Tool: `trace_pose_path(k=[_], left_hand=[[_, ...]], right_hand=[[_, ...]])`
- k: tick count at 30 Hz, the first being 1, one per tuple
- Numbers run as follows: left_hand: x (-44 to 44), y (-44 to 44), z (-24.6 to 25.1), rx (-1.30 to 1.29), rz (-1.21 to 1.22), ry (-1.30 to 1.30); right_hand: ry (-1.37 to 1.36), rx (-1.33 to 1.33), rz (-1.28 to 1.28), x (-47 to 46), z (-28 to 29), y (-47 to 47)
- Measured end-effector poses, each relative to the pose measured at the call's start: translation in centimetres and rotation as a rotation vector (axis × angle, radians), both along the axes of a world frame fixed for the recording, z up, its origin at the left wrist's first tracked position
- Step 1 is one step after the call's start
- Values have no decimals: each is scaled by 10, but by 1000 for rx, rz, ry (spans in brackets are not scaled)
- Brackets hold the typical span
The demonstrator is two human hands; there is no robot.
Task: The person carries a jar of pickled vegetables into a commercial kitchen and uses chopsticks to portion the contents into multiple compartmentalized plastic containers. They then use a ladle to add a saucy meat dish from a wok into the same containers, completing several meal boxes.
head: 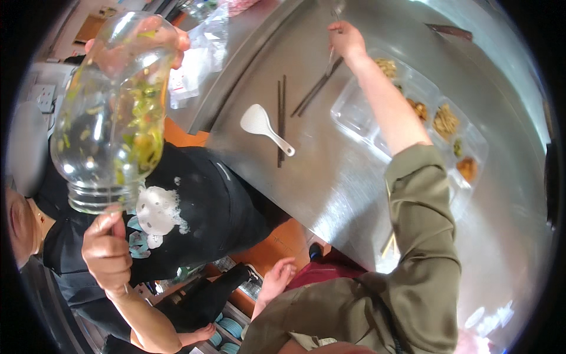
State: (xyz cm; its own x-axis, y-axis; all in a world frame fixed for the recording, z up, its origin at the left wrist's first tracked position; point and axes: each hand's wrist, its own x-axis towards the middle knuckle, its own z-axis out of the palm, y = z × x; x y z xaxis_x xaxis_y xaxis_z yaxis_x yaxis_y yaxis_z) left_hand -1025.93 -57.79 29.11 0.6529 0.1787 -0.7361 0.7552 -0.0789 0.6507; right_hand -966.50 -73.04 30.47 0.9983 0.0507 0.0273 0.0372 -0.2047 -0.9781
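Note:
My right hand reaches across the steel table and grips a slim metal utensil; its far end is blurred. The utensil's lower end lies over a pair of dark chopsticks. Under my right forearm is a clear plastic compartment tray, holding pale strips of food and browned pieces. Part of the tray is hidden by my arm. My left hand hangs below the table edge, loosely curled with nothing in it.
A white rice paddle lies across another pair of chopsticks. At left, a person in black holds an upside-down glass jar with chopped greens, one hand at its mouth. Plastic bags and a dark-handled tool lie farther off.

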Motion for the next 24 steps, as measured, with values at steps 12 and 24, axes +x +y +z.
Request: trace_pose_path(k=[12, 24], left_hand=[[76, -25, -5, -116, -487, -317], [76, -50, 2, -133, -645, -401]], right_hand=[[-42, -41, -476, -339, 81, -326], [211, -403, 131, -418, 29, -218]])
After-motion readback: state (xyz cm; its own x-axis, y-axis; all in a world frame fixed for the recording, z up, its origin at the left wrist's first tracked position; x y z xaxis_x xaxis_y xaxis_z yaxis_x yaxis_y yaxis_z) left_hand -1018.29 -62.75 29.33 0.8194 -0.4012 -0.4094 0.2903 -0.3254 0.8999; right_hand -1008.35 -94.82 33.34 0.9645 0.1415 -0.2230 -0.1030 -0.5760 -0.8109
